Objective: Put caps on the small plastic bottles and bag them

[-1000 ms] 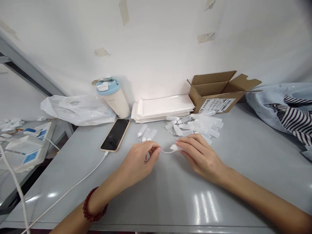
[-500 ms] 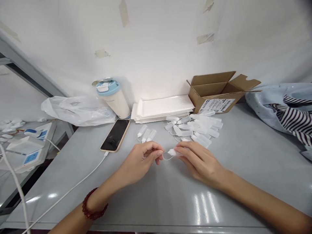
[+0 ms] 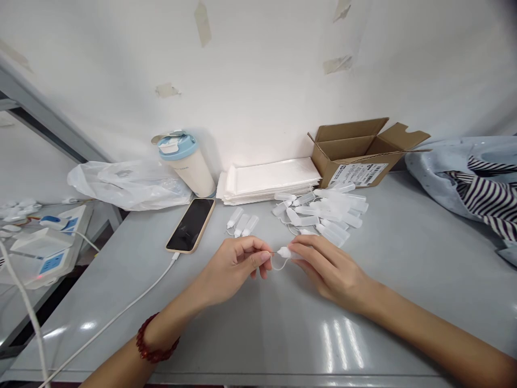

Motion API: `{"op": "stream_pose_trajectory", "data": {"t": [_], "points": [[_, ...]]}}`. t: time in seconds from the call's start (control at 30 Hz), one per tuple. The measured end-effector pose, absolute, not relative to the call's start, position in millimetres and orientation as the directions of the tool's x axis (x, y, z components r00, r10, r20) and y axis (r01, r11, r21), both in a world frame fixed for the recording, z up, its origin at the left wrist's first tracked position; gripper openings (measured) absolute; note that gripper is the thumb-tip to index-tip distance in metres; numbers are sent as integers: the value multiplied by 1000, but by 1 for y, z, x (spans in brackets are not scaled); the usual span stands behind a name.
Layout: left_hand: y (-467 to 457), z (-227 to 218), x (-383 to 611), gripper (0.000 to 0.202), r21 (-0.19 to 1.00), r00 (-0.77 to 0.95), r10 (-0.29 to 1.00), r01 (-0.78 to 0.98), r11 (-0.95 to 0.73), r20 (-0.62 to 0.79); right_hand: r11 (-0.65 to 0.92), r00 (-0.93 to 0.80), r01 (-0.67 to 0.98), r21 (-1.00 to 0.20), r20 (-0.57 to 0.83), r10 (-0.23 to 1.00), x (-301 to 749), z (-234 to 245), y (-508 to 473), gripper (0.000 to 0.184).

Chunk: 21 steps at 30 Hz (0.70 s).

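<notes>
Grips a small white bottle point(image 3: 285, 252) in the right hand point(image 3: 333, 267), low over the grey table point(image 3: 250, 334), with the thin needle point(image 3: 276, 252) pointing left. Pinches the end of the strap point(image 3: 278, 269) in the left hand point(image 3: 230, 267), perhaps by a small cap, too hidden to tell. Has three more bottles point(image 3: 242, 223) just beyond the left hand, a loose pile of bottles point(image 3: 333, 212) beyond the right.

One camera here, riding on the wearer's head, and it's looking forward and down across the grey table point(image 3: 258, 334), left hand point(image 3: 232, 269) and right hand point(image 3: 335, 267) close and central, white wall point(image 3: 258, 97) filling the top.
</notes>
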<state>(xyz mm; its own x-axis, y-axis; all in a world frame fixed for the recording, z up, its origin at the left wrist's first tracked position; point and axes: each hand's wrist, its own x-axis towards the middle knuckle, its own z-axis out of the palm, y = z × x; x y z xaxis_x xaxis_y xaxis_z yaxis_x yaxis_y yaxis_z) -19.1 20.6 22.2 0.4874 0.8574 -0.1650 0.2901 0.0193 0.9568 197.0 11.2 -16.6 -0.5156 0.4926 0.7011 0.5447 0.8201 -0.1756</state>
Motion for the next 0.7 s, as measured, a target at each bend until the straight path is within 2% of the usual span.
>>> {"op": "stream_pose_trajectory", "data": {"t": [0.7], "points": [[21,21,-19,21,956,488,856,293,23,-171,823,-493,527,-214,712,501,196,-16,9,22]]}}
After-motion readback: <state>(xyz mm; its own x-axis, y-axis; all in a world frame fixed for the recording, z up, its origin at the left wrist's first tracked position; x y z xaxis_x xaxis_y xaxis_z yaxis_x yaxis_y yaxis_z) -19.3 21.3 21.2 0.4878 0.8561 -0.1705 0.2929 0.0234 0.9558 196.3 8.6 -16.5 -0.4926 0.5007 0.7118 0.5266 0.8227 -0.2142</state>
